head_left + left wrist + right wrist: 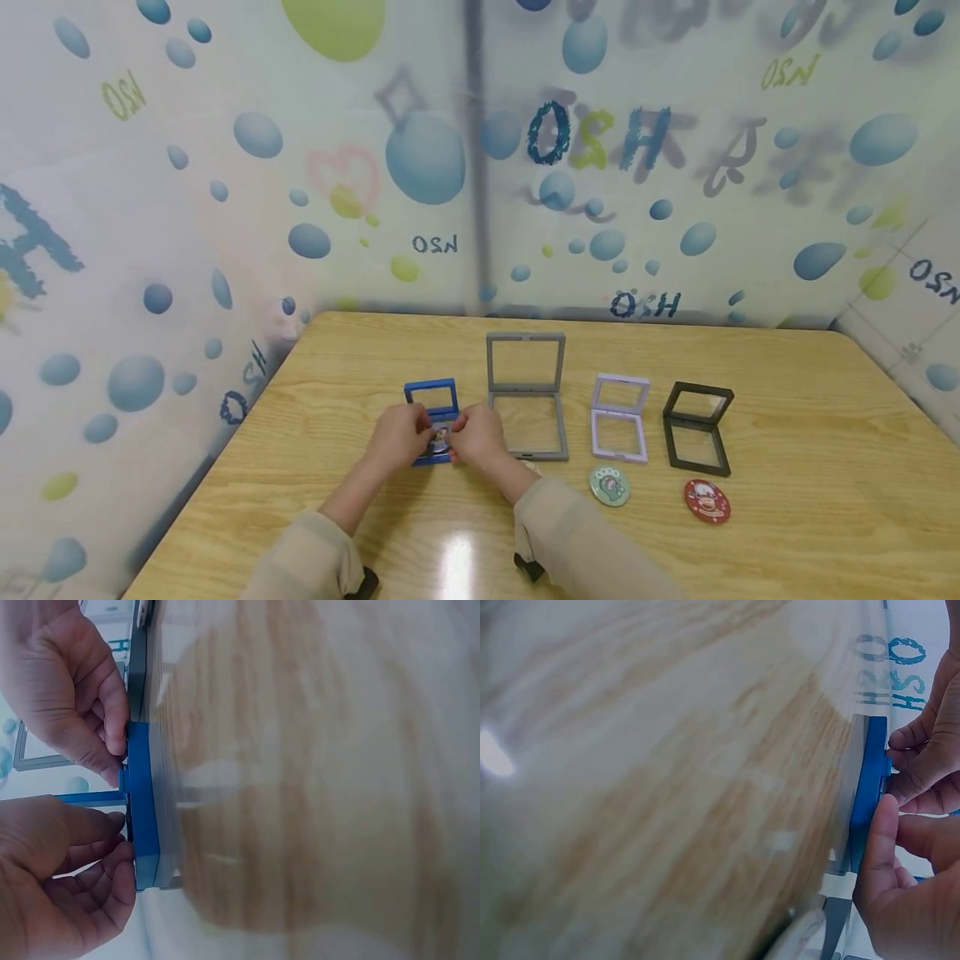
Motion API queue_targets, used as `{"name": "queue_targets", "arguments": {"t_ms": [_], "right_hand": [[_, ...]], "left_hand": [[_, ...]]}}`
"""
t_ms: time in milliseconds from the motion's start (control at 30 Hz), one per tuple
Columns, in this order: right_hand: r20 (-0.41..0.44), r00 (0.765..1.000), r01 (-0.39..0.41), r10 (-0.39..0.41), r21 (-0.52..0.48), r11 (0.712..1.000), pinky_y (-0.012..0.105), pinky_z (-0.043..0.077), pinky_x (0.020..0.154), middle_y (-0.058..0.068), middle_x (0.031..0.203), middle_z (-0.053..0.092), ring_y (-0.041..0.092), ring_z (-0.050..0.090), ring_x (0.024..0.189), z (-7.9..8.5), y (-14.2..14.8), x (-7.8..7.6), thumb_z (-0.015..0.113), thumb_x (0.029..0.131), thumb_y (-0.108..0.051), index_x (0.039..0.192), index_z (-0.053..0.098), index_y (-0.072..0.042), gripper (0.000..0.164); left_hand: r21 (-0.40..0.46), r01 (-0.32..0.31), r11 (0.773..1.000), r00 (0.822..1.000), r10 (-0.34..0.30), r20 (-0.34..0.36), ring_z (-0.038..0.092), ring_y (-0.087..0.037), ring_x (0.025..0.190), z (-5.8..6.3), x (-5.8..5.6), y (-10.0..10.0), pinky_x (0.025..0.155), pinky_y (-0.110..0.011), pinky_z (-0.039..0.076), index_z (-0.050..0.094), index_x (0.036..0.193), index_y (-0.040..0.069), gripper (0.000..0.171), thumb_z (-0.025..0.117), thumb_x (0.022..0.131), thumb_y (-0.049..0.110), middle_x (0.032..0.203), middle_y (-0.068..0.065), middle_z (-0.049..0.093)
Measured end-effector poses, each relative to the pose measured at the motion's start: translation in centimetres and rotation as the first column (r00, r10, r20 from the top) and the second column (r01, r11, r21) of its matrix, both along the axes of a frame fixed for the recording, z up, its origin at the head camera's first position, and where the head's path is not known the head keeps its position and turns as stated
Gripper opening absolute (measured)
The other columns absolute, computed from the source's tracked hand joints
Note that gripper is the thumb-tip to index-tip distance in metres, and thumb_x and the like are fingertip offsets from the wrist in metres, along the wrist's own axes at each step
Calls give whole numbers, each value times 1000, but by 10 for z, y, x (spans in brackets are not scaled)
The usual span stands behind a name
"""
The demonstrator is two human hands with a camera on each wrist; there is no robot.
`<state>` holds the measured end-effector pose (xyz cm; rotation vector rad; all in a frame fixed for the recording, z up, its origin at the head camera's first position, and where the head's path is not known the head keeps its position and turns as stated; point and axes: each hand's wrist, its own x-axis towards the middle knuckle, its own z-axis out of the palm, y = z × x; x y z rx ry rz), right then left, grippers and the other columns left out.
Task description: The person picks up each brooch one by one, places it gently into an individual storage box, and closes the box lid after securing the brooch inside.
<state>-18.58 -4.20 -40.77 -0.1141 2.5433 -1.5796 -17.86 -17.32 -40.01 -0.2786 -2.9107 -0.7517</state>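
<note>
A blue hinged display frame (431,385) lies opened on the table, its lid standing up at the back. Over its lower half, a round badge with a small printed figure (439,439) sits between both hands. My left hand (400,435) pinches the badge's left edge with thumb and fingers. From the other side, my right hand (478,435) holds its right edge. In the left wrist view the fingertips meet just above the frame's blue front edge (142,817); the badge itself is mostly hidden there. The right wrist view has the same blue edge (870,787) under the fingers.
To the right stand an opened grey frame (561,425), a lilac frame (642,440) and a black frame (722,450). A green badge (610,486) and a red badge (707,501) lie before them. Another badge (531,467) is partly hidden by the right wrist.
</note>
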Motion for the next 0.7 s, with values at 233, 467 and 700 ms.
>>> {"name": "queue_targets", "arguments": {"t_ms": [233,467,700], "right_hand": [[-38,999,-13,14,36,999,18,45,36,14,53,62,8,51,34,0,0,1,65,69,3,64,56,2,11],[-69,997,-36,44,114,993,16,38,35,8,48,59,6,48,33,3,4,3,66,70,-4,61,53,-2,16],[-124,976,-125,179,360,925,22,23,38,-3,51,35,9,30,42,15,18,10,72,65,-17,57,48,-6,27]], "left_hand": [[-57,-20,998,1000,20,5,44,-11,49,1,2,2,44,-26,40,58,60,5,15,67,72,9,56,-6,59],[-68,-25,997,999,27,31,44,-12,50,3,2,2,44,-26,38,60,63,5,13,66,73,11,57,-5,57],[-81,-129,988,991,132,24,42,-13,47,15,4,-16,40,-25,33,55,66,5,11,58,74,12,58,-5,54]]}}
